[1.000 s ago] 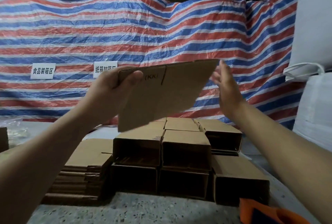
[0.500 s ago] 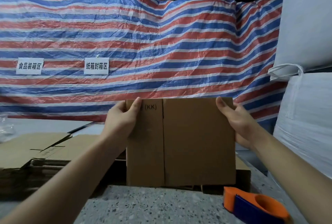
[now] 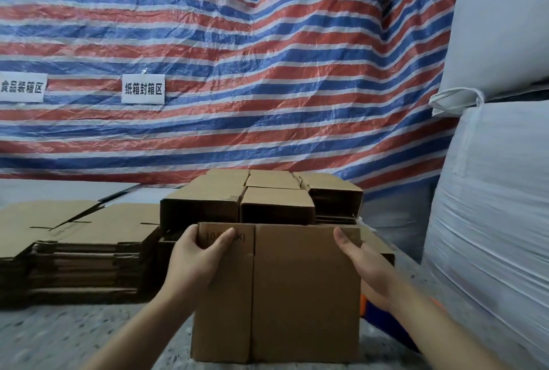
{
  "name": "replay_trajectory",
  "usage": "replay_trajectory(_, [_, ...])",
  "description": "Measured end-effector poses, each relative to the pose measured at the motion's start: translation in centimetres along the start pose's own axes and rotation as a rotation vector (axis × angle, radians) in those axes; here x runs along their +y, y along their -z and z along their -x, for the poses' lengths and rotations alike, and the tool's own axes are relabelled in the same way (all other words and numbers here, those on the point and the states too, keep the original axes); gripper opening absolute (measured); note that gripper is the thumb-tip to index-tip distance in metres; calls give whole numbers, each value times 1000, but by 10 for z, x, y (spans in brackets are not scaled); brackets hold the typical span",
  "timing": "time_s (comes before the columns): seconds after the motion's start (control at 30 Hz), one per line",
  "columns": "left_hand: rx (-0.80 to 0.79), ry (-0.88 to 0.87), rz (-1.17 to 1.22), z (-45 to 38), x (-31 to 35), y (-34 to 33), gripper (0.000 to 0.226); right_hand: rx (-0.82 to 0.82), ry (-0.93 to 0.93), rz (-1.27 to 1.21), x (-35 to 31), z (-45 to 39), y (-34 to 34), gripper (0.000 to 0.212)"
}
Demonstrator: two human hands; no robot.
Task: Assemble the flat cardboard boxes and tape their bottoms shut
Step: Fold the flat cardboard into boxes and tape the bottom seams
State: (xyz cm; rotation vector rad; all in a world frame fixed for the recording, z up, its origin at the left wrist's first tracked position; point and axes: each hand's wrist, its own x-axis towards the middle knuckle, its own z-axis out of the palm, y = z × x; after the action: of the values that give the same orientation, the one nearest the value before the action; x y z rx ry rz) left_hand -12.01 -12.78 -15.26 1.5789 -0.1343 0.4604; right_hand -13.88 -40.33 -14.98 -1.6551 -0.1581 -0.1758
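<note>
While half a second ago you held the flat box (image 3: 297, 295) up before the striped tarp (image 3: 267, 72), it now stands lower, with its bottom edge on the bench (image 3: 74, 337), in front of the assembled boxes (image 3: 267, 200). Your left hand (image 3: 197, 262) grips the upper left corner, thumb on the front face. Your right hand (image 3: 361, 262) holds the upper right edge with its thumb on the front; the other fingers are hidden behind. The box is still flat, so I judge that opening it comes next. The tape dispenser (image 3: 368, 307) waits just behind your right hand, and the stack of flat boxes (image 3: 89, 239) lies at left.
</note>
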Motion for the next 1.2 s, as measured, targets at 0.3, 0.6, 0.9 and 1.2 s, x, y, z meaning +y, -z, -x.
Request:
replay_trajectory(0.3, [70, -45, -35, -4, -1, -4, 28, 12, 123, 17, -1, -2, 4, 38])
replay_trajectory(0.6, [164, 38, 66, 4, 1, -28, 52, -100, 34, -381, 5, -2, 14, 74])
replay_trajectory(0.9, [57, 53, 60, -8, 5, -21, 36, -89, -8, -335, -2, 5, -2, 51])
replay_trajectory(1.2, [-300, 295, 296, -7, 9, -18, 35, 87, -3, -380, 6, 8, -29, 58])
